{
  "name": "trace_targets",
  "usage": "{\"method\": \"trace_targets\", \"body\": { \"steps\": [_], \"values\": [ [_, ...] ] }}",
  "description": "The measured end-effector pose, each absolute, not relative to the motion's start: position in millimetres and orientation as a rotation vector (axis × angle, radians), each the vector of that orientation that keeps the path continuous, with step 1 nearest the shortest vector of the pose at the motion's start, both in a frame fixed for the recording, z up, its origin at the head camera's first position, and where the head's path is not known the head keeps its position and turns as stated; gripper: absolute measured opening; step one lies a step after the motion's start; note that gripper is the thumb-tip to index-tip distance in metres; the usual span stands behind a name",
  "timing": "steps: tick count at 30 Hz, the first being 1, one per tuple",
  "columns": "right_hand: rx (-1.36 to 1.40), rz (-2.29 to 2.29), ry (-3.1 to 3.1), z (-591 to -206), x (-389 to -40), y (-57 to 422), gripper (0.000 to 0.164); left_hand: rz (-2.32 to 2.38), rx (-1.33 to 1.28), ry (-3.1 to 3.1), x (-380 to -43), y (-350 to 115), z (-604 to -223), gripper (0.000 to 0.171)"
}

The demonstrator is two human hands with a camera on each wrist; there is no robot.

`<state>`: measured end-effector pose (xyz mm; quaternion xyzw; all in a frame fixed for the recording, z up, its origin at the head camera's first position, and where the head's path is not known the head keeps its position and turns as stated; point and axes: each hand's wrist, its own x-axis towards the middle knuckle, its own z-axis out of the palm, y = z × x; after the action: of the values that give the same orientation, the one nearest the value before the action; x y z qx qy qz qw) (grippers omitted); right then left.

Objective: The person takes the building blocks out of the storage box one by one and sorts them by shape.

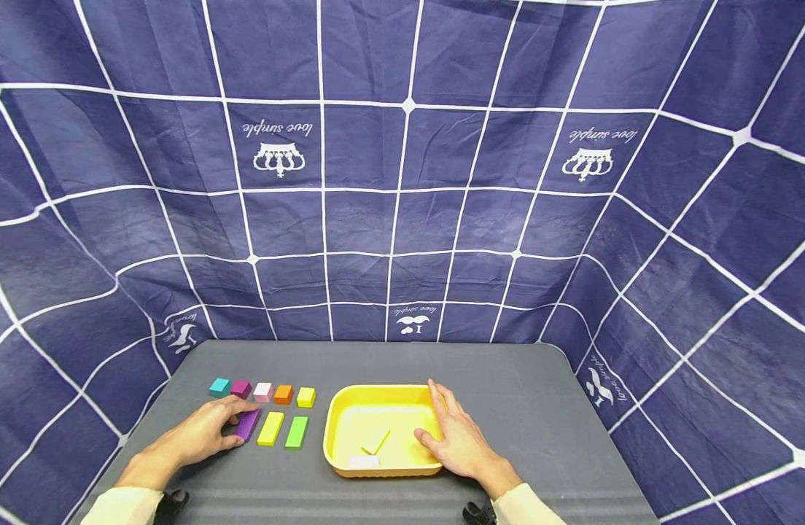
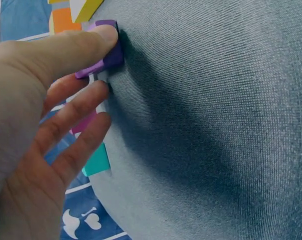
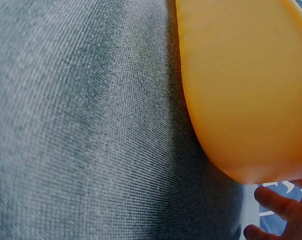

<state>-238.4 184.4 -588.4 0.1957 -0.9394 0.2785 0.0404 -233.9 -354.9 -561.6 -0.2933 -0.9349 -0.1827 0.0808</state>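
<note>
My left hand pinches a purple oblong block between thumb and fingers, at the left end of the front row. In the left wrist view the thumb lies over the purple block, while the other fingers spread loosely beside it. My right hand rests at the right side of a yellow plastic bin, thumb over the rim and fingers extended along the outside. The right wrist view shows the bin's outer wall and a few fingertips. Inside the bin lie a yellow block and a whitish block.
Beside the purple block stand a yellow oblong block and a green one. Behind them runs a row of cubes: cyan, magenta, pink, orange and yellow. Blue gridded cloth surrounds the grey table.
</note>
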Motion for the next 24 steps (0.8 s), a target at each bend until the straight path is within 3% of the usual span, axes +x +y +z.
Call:
{"method": "trace_targets", "body": {
  "steps": [9,24],
  "values": [
    [0.596,0.852,-2.877,-591.5,-239.6,184.6,0.100,-0.522,-0.879,-2.800,-235.2,-356.4,-565.1,0.057],
    [0.609,0.857,-2.873,-590.8,-239.8,185.5,0.099,-0.513,-0.790,-2.747,-229.9,-348.7,-563.2,0.065]
  ]
}}
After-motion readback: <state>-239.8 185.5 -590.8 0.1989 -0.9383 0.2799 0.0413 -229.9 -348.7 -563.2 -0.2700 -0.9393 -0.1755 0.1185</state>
